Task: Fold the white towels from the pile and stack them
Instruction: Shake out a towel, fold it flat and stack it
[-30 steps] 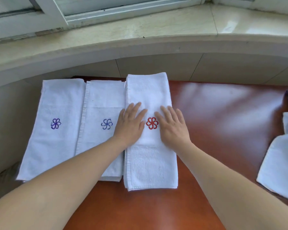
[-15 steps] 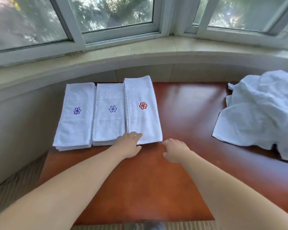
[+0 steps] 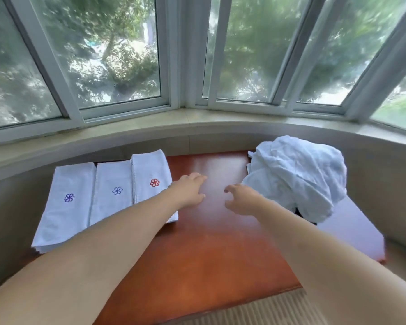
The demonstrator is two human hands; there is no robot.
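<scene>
Here the pile of white towels (image 3: pixel 295 174) lies crumpled at the far right of the red-brown table (image 3: pixel 197 249), close under the window sill (image 3: pixel 197 120). It looks soft and limp, light for one piece, and I judge that a towel will sag and drag its neighbours if it is pulled from the middle. A better hold is probably at a free edge or corner on the near left side of the heap, pinched with both hands, so that it opens flat when it is lifted.

The right hand (image 3: pixel 242 199) hovers just beside the pile, fingers loosely curled and holding nothing. The left hand (image 3: pixel 189 190) is above the bare table, fingers relaxed and also without any cloth.

At the far left three folded towels lie side by side, touching: the red-flower towel (image 3: pixel 150 174), the middle towel (image 3: pixel 114 184) and the left towel (image 3: pixel 66 200).
</scene>
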